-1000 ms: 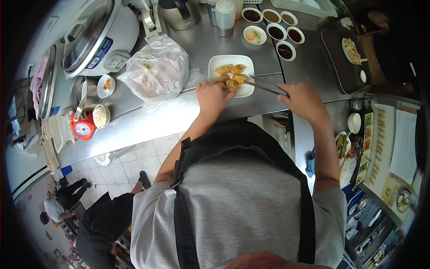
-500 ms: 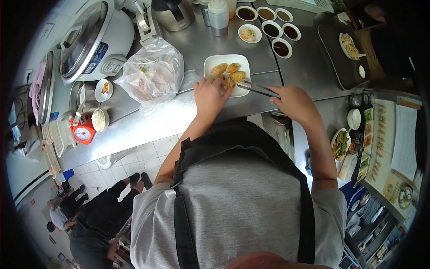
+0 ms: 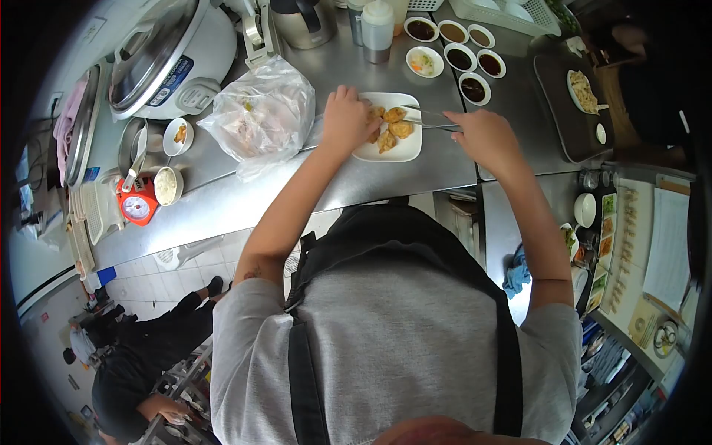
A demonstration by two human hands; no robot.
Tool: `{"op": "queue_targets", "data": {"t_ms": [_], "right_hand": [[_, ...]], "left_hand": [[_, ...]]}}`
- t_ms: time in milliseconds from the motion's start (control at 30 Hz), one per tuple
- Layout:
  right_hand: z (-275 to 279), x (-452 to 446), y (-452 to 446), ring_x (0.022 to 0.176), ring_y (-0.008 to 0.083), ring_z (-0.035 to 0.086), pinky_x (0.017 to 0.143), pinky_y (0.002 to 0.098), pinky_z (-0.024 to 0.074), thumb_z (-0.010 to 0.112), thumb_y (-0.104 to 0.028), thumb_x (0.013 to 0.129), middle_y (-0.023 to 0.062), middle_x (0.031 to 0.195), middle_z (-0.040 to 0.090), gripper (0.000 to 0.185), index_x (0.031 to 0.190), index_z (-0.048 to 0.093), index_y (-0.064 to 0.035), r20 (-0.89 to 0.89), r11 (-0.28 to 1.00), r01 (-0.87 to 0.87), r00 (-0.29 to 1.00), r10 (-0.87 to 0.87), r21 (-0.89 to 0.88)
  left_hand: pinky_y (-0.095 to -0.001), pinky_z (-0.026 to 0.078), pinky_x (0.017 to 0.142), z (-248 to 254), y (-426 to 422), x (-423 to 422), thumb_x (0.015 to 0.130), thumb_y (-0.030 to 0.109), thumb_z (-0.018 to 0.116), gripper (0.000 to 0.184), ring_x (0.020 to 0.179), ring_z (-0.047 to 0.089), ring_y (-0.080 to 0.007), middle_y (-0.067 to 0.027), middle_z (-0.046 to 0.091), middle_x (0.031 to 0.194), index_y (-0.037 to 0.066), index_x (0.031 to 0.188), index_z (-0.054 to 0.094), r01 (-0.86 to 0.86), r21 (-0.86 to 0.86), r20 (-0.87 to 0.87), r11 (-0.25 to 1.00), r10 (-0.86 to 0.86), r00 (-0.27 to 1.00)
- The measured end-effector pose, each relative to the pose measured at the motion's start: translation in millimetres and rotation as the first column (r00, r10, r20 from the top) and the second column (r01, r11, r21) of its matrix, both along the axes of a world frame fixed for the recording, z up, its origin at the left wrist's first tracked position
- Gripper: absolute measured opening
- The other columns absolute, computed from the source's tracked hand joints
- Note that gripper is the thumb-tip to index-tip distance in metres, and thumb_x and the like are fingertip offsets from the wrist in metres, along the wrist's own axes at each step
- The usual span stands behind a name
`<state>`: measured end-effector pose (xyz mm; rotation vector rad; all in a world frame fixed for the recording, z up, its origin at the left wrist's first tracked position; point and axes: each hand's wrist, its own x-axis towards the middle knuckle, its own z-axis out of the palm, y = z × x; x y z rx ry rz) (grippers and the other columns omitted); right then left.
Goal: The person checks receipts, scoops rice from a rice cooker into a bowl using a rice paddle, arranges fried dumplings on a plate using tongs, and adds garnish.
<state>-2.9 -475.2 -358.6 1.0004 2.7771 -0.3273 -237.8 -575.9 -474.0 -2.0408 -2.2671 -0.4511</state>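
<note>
A square white plate [image 3: 404, 150] holds several golden fried pieces [image 3: 400, 129] on the steel counter. My left hand [image 3: 348, 119] lies over the plate's left edge, its fingers bent beside the leftmost pieces; whether they grip anything is hidden. From the right, my right hand [image 3: 486, 137] holds metal tongs [image 3: 430, 124], whose tips reach over the plate at the upper right pieces. Left of the plate rests a clear plastic bag [image 3: 259, 119] with food inside.
Small sauce bowls [image 3: 473, 89] and a bowl of chopped vegetables [image 3: 424, 62] stand behind the plate. A dark tray [image 3: 556, 96] lies right. A rice cooker [image 3: 178, 59] and red scale [image 3: 136, 200] are left. Two people [image 3: 122, 386] are at lower left.
My left hand has shifted up along the plate's left side. The tongs have moved up toward the upper right pieces. The nearer person at lower left has moved further left.
</note>
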Motion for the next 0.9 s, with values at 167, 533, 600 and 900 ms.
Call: {"op": "queue_targets", "data": {"t_ms": [167,533,600,900], "right_hand": [[-5,-16,9,0.086,0.0316,0.065,0.076,0.0432,0.051,0.067,-0.015,0.08,0.0156,0.092,0.068,0.041,0.121,0.063,-0.0168,0.067,0.997,-0.081,0.995,0.08,0.015],[-5,-20,6,0.089,0.0306,0.065,0.078,0.0423,0.0515,0.066,-0.014,0.08,0.0139,0.092,0.068,0.04,0.12,0.064,-0.0153,0.141,0.995,-0.095,0.986,0.088,0.039],[-6,-21,7,0.088,0.0308,0.065,0.078,0.0423,0.0516,0.066,-0.014,0.08,0.0142,0.091,0.068,0.04,0.12,0.064,-0.0152,0.147,0.995,-0.094,0.985,0.087,0.039],[4,-18,3,0.085,0.0315,0.065,0.076,0.0432,0.0519,0.066,-0.016,0.081,0.015,0.093,0.068,0.039,0.12,0.064,-0.0155,0.124,1.0,-0.016,0.992,0.014,0.013]], "left_hand": [[-0.0345,0.042,0.08,-5,19,-3,0.067,0.033,0.069,0.026,0.094,0.052,-0.024,-0.0077,0.059,0.088,0.012,0.081,0.073,0.07,-0.186,-0.141,0.98,-0.097,0.985],[-0.0333,0.039,0.085,11,21,-6,0.072,0.015,0.067,0.015,0.1,0.053,-0.0194,-0.0019,0.062,0.088,0.016,0.086,0.073,0.267,-0.253,-0.156,0.93,-0.311,0.937],[-0.0329,0.038,0.086,11,22,-8,0.074,0.011,0.065,0.019,0.098,0.053,-0.0186,0.0003,0.063,0.086,0.018,0.09,0.073,0.353,-0.233,-0.126,0.906,-0.389,0.913],[-0.0334,0.039,0.084,14,22,-17,0.069,0.015,0.07,0.024,0.097,0.054,-0.0179,0.0005,0.067,0.093,0.018,0.092,0.074,0.288,-0.047,-0.034,0.957,-0.29,0.957]]}}
